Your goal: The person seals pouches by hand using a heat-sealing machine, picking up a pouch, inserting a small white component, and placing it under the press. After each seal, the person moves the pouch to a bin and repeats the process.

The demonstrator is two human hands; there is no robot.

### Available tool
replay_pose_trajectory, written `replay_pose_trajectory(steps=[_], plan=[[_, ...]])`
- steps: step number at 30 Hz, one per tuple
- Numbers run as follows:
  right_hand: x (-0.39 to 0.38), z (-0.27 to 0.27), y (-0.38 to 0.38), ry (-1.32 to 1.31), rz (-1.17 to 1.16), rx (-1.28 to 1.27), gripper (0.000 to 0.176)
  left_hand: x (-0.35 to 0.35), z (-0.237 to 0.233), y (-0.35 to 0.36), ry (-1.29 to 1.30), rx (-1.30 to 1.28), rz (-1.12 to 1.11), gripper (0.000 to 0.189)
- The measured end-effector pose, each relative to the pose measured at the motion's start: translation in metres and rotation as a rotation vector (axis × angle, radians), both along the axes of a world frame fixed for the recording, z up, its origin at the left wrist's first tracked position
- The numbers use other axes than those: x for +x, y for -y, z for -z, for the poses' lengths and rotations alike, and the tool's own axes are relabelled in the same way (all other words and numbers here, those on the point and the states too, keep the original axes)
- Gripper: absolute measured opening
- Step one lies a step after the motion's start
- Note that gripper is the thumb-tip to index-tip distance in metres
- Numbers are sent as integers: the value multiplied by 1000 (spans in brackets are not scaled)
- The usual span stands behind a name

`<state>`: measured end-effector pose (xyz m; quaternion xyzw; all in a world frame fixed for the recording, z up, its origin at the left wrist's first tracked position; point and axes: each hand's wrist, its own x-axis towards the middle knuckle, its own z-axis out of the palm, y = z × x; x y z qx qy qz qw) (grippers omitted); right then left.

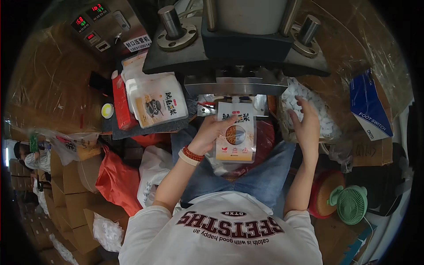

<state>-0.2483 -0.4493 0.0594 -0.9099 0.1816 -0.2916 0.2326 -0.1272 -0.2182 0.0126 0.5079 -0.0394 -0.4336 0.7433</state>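
Note:
My left hand (211,134) grips a printed pouch (236,137) by its left side, thumb across the front. The pouch hangs flat over my lap, its top edge just below the metal bar (236,85) of a sealing press. My right hand (305,123) is at the left part of a tray heaped with small white plastic pieces (324,117). Thumb and fingers of that hand are apart, and I see nothing between them. Left of the press lies a stack of similar pouches (159,99) on a dark padded surface (150,129).
A red box (123,101) stands beside the pouch stack. A control panel (99,26) with lit digits is at the upper left. On the right are a blue foot-switch box (371,106), a cardboard box (373,151) and a green fan (352,204). A red bag (117,176) hangs at left.

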Motion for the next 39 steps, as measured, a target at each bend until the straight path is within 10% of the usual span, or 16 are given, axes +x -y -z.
replay_pose_trajectory(steps=[6,11,15,22,31,35,39], plan=[[9,40,15,-247,1,-55,25,9,12,-7,42,34,-11,36],[10,33,14,-22,32,92,14,15,-22,-65,1699,1467,-501,76],[4,27,-5,234,-54,488,13,11,23,-129,1698,1204,-92,62],[-6,-20,-97,313,-726,1133,27,-27,-10,-112,1406,601,-414,43],[-3,-41,-104,83,-832,-178,34,-52,-53,-92,1769,578,-263,45],[2,-39,-96,86,-738,-181,39,-56,-26,-71,1450,412,-137,32],[-2,-37,-69,141,-397,96,47,-41,11,-35,416,353,54,20]])
